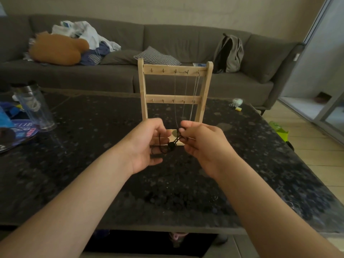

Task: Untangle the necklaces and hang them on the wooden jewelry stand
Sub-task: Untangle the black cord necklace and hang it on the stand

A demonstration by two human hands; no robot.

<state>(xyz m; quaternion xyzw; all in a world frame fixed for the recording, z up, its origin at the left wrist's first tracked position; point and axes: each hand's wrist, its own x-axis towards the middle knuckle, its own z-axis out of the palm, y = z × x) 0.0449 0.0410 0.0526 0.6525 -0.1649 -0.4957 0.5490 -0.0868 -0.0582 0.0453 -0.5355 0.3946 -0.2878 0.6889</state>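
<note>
At the far left of the table (74, 174) I see a clear tumbler (34, 107) standing upright, with blue printed papers (20, 131) lying just beside it at the edge. Behind, on the sofa (186, 41), a heap of clothes (74, 41) sits at the left end and a checked cushion (157, 57) lies nearer the middle.

My left hand (147, 144) is held in front of the stand's base, palm turned right, fingers curled in. A black cord (170, 145) runs over those fingers. Thumb and forefinger seem to nip it near the top, though I cannot see the contact clearly. The cord hangs between the two hands in a tangled bunch, with a dark knot or bead at its lowest point.

The stand (158, 70) is upright just beyond the hands, mid-table. Thin chains (186, 90) hang from hooks on the right half of its top bar and drop past the lower bar toward the base.

My right hand (200, 144) faces the left one, near but apart, fingers curled, thumb and forefinger pinching the cord's upper strands.

Farther right, a grey backpack (229, 53) leans on the sofa. A small pale object (237, 101) lies at the table's far right corner, and something green (279, 129) sits on the floor.
</note>
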